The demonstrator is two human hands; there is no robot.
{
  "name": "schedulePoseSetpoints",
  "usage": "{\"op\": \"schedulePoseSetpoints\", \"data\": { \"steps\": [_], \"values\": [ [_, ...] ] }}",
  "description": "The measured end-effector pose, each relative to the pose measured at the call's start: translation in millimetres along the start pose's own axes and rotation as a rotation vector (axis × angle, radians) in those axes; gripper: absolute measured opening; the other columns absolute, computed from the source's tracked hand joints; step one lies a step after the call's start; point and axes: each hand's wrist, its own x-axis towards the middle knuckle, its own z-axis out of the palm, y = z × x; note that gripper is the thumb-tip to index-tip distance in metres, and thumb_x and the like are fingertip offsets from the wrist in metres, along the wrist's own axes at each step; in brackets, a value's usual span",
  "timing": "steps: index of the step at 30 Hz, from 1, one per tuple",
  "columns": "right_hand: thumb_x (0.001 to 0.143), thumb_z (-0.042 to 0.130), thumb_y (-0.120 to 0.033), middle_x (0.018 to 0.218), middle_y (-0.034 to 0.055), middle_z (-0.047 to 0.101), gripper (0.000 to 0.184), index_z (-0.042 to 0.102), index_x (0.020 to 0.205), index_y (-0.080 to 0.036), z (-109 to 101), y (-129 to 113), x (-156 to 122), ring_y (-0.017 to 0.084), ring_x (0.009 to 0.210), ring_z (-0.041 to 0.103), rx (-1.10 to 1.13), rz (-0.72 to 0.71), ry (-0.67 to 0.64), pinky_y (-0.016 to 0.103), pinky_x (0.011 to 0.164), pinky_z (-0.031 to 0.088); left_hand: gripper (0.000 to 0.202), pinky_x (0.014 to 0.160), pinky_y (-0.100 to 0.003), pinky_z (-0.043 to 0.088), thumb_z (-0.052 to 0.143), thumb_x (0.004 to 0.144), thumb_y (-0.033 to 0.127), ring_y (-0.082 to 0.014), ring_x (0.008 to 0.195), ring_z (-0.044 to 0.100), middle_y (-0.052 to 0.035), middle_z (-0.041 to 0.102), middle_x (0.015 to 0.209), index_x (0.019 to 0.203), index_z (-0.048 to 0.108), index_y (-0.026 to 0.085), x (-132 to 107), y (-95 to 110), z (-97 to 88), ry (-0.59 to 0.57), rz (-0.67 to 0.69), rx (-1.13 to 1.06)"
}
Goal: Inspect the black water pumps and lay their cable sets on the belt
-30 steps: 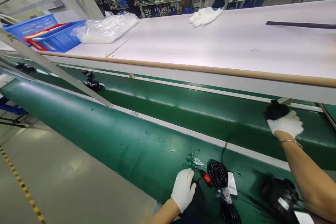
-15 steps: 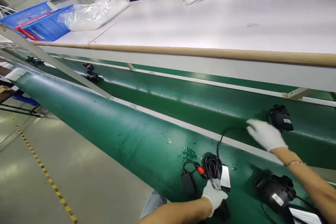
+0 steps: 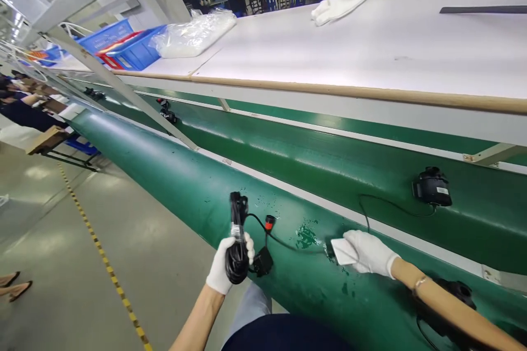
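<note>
My left hand (image 3: 222,266), in a white glove, is closed around a coiled black cable (image 3: 237,252) with a clear tie round its middle. From it hang a small black adapter box (image 3: 263,261) and a connector with a red ring (image 3: 269,224). My right hand (image 3: 373,253), also gloved, grips a flat white-faced piece (image 3: 344,252) with a dark part behind it. A black pump-like unit (image 3: 432,187) sits on the inner green belt, its thin cord reaching toward my right hand. Another black unit (image 3: 459,293) lies partly hidden beneath my right forearm.
The green conveyor (image 3: 173,175) runs along my front, with a white rail (image 3: 288,194) dividing it. Above is a white shelf (image 3: 329,55) holding blue bins (image 3: 142,49), a plastic bag (image 3: 197,33) and a white glove (image 3: 340,5). A slanted post (image 3: 127,96) stands left.
My left hand has lifted the cable coil and moved left, bringing the adapter and connector along. My right hand has come back from the inner belt and now grips the white-faced piece.
</note>
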Motion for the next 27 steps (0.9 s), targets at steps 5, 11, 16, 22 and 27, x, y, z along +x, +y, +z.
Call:
{"op": "schedulePoseSetpoints", "data": {
  "steps": [5,11,16,22,27],
  "values": [
    [0.081,0.067,-0.052,0.125,0.0202,0.067,0.066,0.055,0.134,-0.015,-45.5,-22.2,6.6,0.035,0.1,0.072,0.058,0.24,0.182,0.045,0.081,0.06,0.031,0.056,-0.028,0.05,0.069,0.068,0.038,-0.0157,0.064,0.056,-0.002,0.059,0.073,0.088,0.065,0.015,-24.6,40.4,-4.4,0.167,0.274,-0.118],
    [0.082,0.068,-0.057,0.132,0.0188,0.066,0.066,0.055,0.134,-0.02,-75.8,-29.3,34.5,0.037,0.11,0.071,0.032,0.324,0.272,0.044,0.088,0.059,0.031,0.054,-0.029,0.049,0.068,0.073,0.043,-0.0166,0.06,0.056,-0.0035,0.059,0.072,0.089,0.066,0.016,-33.2,70.8,-25.4,0.145,0.325,-0.03],
    [0.081,0.067,-0.043,0.118,0.0244,0.068,0.051,0.06,0.122,-0.013,-98.5,15.0,82.1,0.041,0.102,0.068,-0.147,0.419,0.287,0.045,0.072,0.054,0.04,0.057,-0.03,0.049,0.069,0.08,0.054,-0.0168,0.056,0.061,-0.0037,0.065,0.072,0.095,0.069,0.017,-6.1,80.2,-29.2,-0.026,0.07,0.168],
    [0.076,0.073,-0.033,0.1,0.0398,0.066,0.05,0.065,0.108,0.004,-141.8,45.5,142.7,0.055,0.096,0.067,-0.295,0.476,0.262,0.057,0.072,0.05,0.052,0.053,-0.028,0.047,0.076,0.071,0.059,-0.017,0.055,0.065,-0.004,0.069,0.074,0.097,0.066,0.014,83.2,59.6,6.9,-0.193,-0.167,0.355],
    [0.077,0.078,-0.047,0.155,0.0135,0.052,0.073,0.055,0.142,-0.023,-136.0,-68.3,182.1,0.037,0.145,0.043,-0.244,-0.17,0.171,0.05,0.117,0.037,0.042,0.054,-0.033,0.051,0.077,0.07,0.052,-0.0205,0.052,0.065,-0.0057,0.07,0.068,0.086,0.066,0.015,135.9,41.6,30.3,-0.366,-0.383,0.492]
  ]
}}
